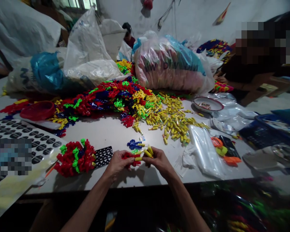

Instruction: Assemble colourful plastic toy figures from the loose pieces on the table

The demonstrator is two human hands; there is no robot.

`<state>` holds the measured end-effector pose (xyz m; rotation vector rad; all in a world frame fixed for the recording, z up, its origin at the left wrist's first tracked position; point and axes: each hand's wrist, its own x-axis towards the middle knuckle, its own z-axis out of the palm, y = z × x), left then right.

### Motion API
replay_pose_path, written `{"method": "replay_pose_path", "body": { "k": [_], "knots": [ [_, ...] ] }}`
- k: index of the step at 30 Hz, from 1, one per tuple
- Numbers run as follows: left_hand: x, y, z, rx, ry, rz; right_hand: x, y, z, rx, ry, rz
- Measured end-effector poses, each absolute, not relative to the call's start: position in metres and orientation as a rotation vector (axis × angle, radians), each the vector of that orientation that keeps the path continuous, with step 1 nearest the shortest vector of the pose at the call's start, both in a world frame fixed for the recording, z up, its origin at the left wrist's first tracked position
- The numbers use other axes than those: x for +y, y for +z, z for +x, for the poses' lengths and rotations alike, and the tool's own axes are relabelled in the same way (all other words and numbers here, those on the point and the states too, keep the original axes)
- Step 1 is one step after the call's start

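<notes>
My left hand (119, 163) is closed on a small red plastic figure (128, 155) near the table's front edge. My right hand (161, 161) pinches several small yellow tubes (149, 150). One yellow tube (138, 159) spans the gap between my fingertips, touching the red figure. Just beyond my hands lie a dark blue figure (133, 144) and a bit of bright green plastic (134, 151). Left of my left hand, a black perforated tray (103, 157) sits beside a clump of red and green figures (75, 158), which covers part of it.
A big heap of coloured figures (99, 98) fills the table's middle, with loose yellow tubes (176, 124) spilling right. Full plastic bags (171, 69) stand behind. Sticker sheets (36, 141) lie left; clear bags (205, 151) and a blue basket (263, 129) right. Another person (253, 61) sits far right.
</notes>
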<state>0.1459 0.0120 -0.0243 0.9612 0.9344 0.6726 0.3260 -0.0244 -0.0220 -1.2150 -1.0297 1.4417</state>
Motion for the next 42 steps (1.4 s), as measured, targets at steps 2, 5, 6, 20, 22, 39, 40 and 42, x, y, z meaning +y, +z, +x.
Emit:
{"method": "replay_pose_path", "body": {
  "k": [2, 5, 6, 20, 22, 39, 40, 42],
  "knots": [
    [0.016, -0.027, 0.146, 0.988, 0.677, 1.046, -0.020, -0.022, 0.327, -1.088, 1.442, -1.259],
    [0.025, -0.028, 0.147, 1.128, 0.697, 1.258, -0.005, -0.028, 0.338, -1.192, 1.387, -1.354],
    [0.030, -0.028, 0.148, 1.211, 0.736, 1.378, 0.003, -0.031, 0.344, -1.230, 1.277, -1.420],
    [0.165, -0.038, 0.212, 1.731, 0.796, 1.798, 0.108, -0.033, 0.332, -1.617, 0.596, -2.101],
    [0.164, -0.041, 0.209, 1.699, 0.792, 1.783, 0.103, -0.033, 0.340, -1.582, 0.631, -2.070],
    [0.035, -0.009, 0.146, 0.782, 0.564, 1.056, 0.009, -0.001, 0.357, -1.102, 1.646, -1.167],
    [0.032, -0.009, 0.142, 0.775, 0.534, 1.078, 0.006, -0.003, 0.358, -1.108, 1.682, -1.152],
    [0.028, -0.007, 0.137, 0.772, 0.478, 1.117, 0.001, -0.006, 0.358, -1.114, 1.719, -1.123]
  ]
}}
